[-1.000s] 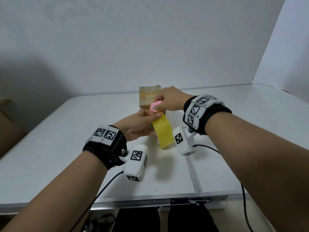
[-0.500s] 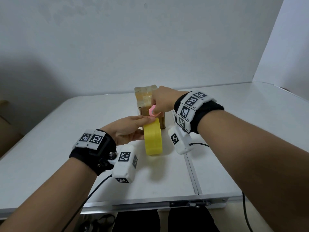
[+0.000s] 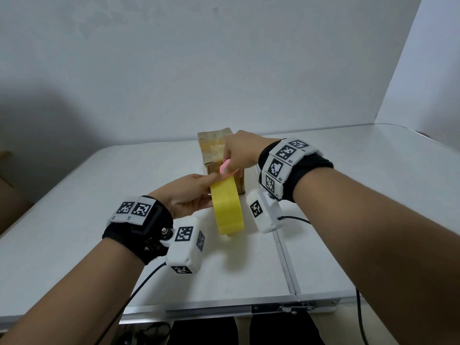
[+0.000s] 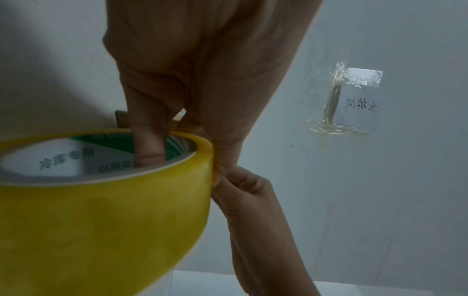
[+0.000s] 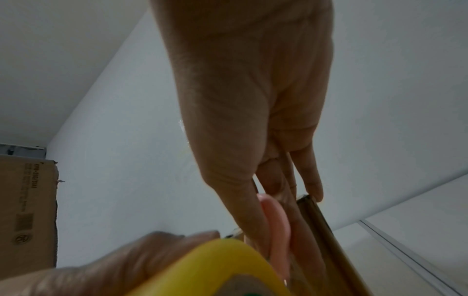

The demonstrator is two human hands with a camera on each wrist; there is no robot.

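Observation:
A yellow tape roll [image 3: 227,205] stands on edge just above the white table [image 3: 74,207]. My left hand [image 3: 207,188] grips it, with a finger [image 4: 149,144] inside the printed core and the thumb on the outer face. My right hand [image 3: 232,165] holds a small pink cutter [image 3: 225,168] at the top of the roll, right in front of a taped cardboard box [image 3: 214,148]. In the left wrist view the roll [image 4: 101,210] fills the lower left, and the right hand's fingers [image 4: 243,186] pinch at its rim. In the right wrist view the pink cutter [image 5: 276,226] lies between the fingers beside the box's edge [image 5: 319,218].
A seam [image 3: 286,265] splits the folding table just right of the roll. A large cardboard carton [image 5: 25,200] stands off to the left by the wall. A paper note taped to the wall [image 4: 354,96] shows in the left wrist view. Cables hang from both wrist cameras.
The roll has turned from slanted to nearly edge-on toward me. My left wrist drew back to the left, and my right hand with the pink cutter shifted slightly left over the roll's top.

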